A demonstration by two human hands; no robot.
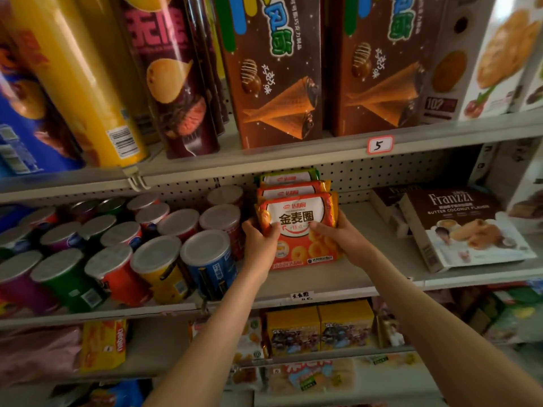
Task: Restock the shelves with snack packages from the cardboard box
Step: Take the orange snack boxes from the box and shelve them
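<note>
Orange-and-red foil in the head view: on the middle shelf (367,277), the left hand (260,237) and right hand (338,235) grip the front packet (296,224) by its side edges. The fingers (273,230) are curled round it, apparently to stand it upright, label outward, in line with two more packets (289,189) behind, making three in the file. Holding both edges likely keeps the soft bag square. To the left, well over a dozen short crisp cans (155,259) stand packed together. To the right lies a Franzzi box (464,230), seemingly with a second behind. Above stand two chocolate cone boxes (273,77). The cardboard box is out of sight.
</note>
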